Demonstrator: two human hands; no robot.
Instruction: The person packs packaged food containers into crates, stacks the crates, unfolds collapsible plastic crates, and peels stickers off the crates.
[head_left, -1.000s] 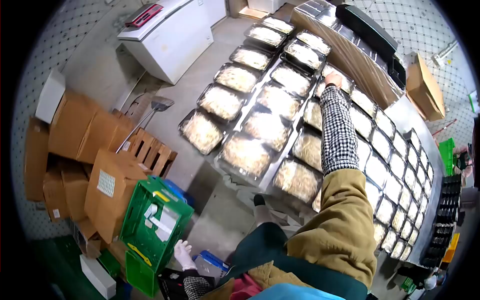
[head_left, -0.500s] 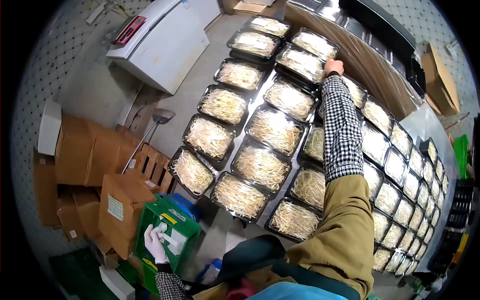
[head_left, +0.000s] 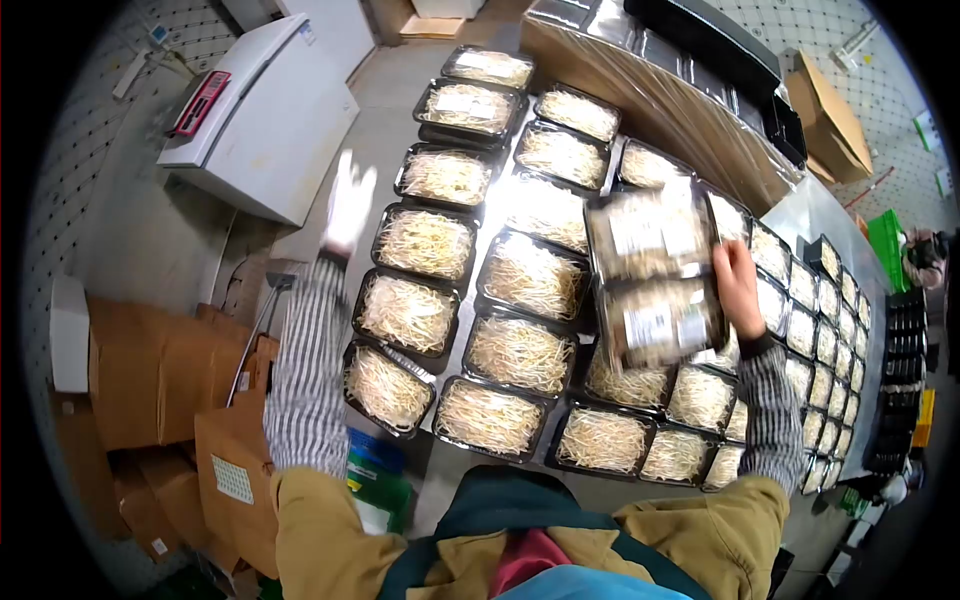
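My right hand is bare and curls around the right edge of a labelled tray of bean sprouts, lifted above the rows and blurred by motion. Just below it, a second labelled tray is also raised and blurred; whether the two are stacked cannot be made out. Out to the left, my left hand wears a white glove, its fingers spread and smeared, with nothing visible in it. Beside that hand lies the left row of black sprout trays, including one nearby tray.
Many sprout trays cover the metal table. A plastic-wrapped carton with black trays on it borders the far side. At left are a white chest freezer, cardboard boxes and a green crate. Another person is at far right.
My right hand has come back toward me from the far trays, bringing labelled trays up. My left hand has left the green crate and swung up beside the table. The view has shifted.
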